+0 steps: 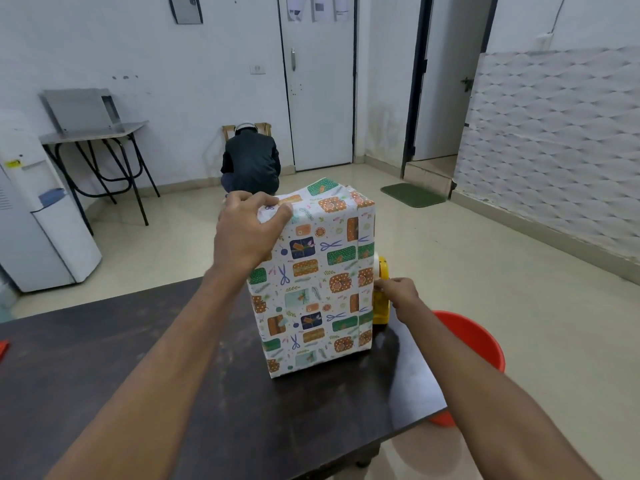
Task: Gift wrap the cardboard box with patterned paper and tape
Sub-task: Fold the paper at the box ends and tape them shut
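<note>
A tall box [313, 278] covered in white paper printed with gift, scissor and label motifs stands upright on the dark table [138, 358]. My left hand [247, 230] grips the paper at the box's top left edge and presses it down. Right of the box stands a yellow tape dispenser [381, 299], mostly hidden behind the box. My right hand [400, 291] rests at the dispenser with its fingertips pinched at the tape end. The paper's top flaps stick up loosely at the far side.
A red bucket [474, 337] stands on the floor by the table's right corner. A red scrap [3, 348] lies at the table's left edge. A person [251, 161] crouches by the far door; a water dispenser [38, 209] stands left.
</note>
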